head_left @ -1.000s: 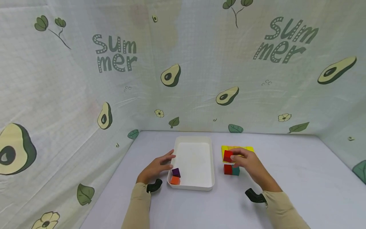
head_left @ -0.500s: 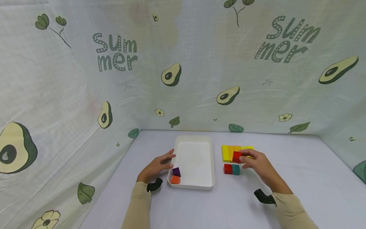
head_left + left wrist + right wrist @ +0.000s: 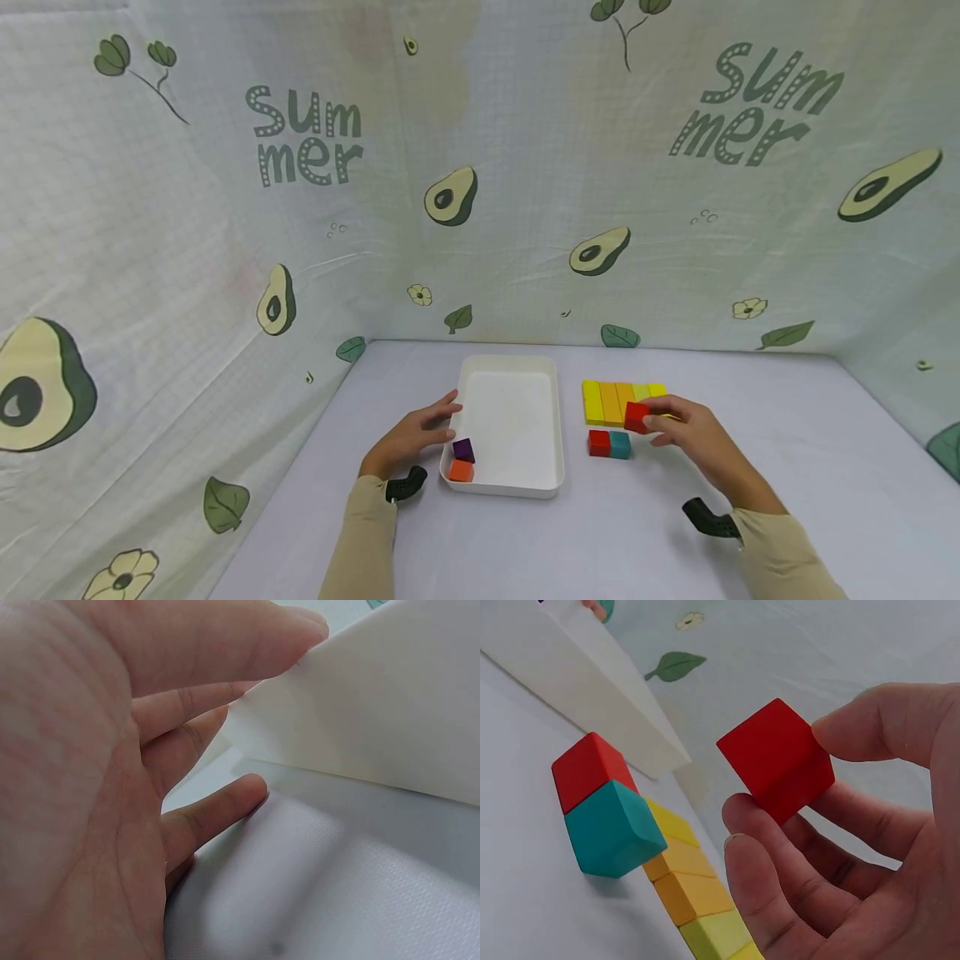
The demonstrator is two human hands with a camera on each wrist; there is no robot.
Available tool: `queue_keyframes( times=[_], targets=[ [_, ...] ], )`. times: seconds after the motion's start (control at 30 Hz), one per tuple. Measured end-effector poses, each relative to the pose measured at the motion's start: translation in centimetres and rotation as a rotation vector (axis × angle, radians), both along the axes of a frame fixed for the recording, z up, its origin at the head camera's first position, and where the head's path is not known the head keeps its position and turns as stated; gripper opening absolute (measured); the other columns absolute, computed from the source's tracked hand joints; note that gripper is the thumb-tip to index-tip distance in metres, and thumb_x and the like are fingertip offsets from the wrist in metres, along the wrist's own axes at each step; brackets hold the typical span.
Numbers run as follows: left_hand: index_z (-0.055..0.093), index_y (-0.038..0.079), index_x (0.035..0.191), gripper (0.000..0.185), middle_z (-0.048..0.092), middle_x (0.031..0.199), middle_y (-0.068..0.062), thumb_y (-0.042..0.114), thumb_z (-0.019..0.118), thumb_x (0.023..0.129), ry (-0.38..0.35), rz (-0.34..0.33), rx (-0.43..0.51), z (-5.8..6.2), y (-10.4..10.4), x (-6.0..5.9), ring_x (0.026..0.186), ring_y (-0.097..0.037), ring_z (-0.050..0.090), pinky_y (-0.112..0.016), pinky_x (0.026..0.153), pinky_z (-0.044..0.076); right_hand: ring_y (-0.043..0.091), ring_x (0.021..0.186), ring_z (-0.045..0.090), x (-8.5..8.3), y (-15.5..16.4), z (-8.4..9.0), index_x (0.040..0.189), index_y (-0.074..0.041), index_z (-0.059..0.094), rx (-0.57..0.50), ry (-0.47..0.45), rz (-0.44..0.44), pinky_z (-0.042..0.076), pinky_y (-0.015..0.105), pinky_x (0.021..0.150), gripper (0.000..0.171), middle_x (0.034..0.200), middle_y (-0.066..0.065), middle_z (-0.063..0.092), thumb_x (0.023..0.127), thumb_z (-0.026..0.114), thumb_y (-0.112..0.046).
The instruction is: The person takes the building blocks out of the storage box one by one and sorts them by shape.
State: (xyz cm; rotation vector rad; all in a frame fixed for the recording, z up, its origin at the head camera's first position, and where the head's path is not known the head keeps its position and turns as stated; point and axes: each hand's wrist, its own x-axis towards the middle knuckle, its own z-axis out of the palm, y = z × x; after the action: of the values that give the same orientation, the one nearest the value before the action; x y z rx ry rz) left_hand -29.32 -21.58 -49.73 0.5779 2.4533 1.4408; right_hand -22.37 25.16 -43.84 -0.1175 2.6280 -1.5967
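Tabletop: right hand pinches red cube, seemingly lifted.

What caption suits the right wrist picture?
Right hand pinches a red cube above teal and red cubes.

The tray sits in the middle of the head view, and two small blocks lie inside it at its lower left corner, one just above the other. The left hand rests against the tray's left wall. To the right of the tray a row of long blocks lies side by side, a pair of small blocks touch each other just below that row, and the right hand holds one more block at the row's lower right.
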Motion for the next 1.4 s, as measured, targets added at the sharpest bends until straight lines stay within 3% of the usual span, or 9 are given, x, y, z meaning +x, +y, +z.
queue_keyframes(
  times=[0.5, 0.63, 0.73, 1.03, 1.4],
  targets=[
    [0.053, 0.028, 0.147, 0.056, 0.025, 0.161, 0.020, 0.038, 0.070, 0.094, -0.006, 0.002, 0.025, 0.0, 0.1, 0.0, 0.151, -0.019, 0.020, -0.058, 0.118, 0.019, 0.030, 0.105, 0.063, -0.3, 1.8, -1.6, 0.142, 0.002, 0.049, -0.006, -0.083, 0.016, 0.053, 0.043, 0.094, 0.058, 0.138, 0.022, 0.052, 0.100, 0.062, -0.035],
    [0.053, 0.027, 0.147, 0.056, 0.025, 0.161, 0.020, 0.037, 0.069, 0.094, -0.008, 0.001, 0.019, 0.0, 0.1, 0.0, 0.151, -0.019, 0.020, -0.057, 0.118, 0.019, 0.028, 0.099, 0.064, -0.5, 2.3, -2.3, 0.141, 0.002, 0.050, -0.003, -0.104, 0.020, 0.054, 0.038, 0.089, 0.056, 0.135, 0.021, 0.055, 0.099, 0.062, -0.033],
    [0.052, 0.027, 0.147, 0.056, 0.025, 0.161, 0.020, 0.037, 0.069, 0.095, -0.002, -0.002, 0.010, 0.1, 0.1, 0.1, 0.151, -0.019, 0.019, -0.057, 0.119, 0.019, 0.026, 0.095, 0.064, -0.6, 2.5, -2.7, 0.140, 0.002, 0.052, 0.028, -0.112, 0.025, 0.053, 0.034, 0.085, 0.054, 0.131, 0.018, 0.059, 0.099, 0.063, -0.031],
    [0.052, 0.025, 0.148, 0.057, 0.025, 0.161, 0.019, 0.035, 0.068, 0.095, 0.000, 0.002, 0.017, 0.0, 0.1, 0.2, 0.151, -0.020, 0.020, -0.057, 0.119, 0.019, 0.024, 0.093, 0.062, -0.8, 2.5, -3.1, 0.140, 0.002, 0.054, 0.107, -0.166, 0.037, 0.052, 0.040, 0.086, 0.055, 0.122, 0.013, 0.063, 0.098, 0.064, -0.033],
    [0.052, 0.025, 0.148, 0.055, 0.025, 0.161, 0.019, 0.034, 0.068, 0.095, 0.002, 0.006, 0.008, 0.2, 0.2, 0.2, 0.151, -0.019, 0.019, -0.056, 0.119, 0.018, 0.024, 0.094, 0.060, -0.9, 2.4, -3.2, 0.139, -0.001, 0.057, 0.165, -0.171, 0.050, 0.052, 0.038, 0.083, 0.055, 0.125, 0.015, 0.061, 0.096, 0.067, -0.034]
  ],
)
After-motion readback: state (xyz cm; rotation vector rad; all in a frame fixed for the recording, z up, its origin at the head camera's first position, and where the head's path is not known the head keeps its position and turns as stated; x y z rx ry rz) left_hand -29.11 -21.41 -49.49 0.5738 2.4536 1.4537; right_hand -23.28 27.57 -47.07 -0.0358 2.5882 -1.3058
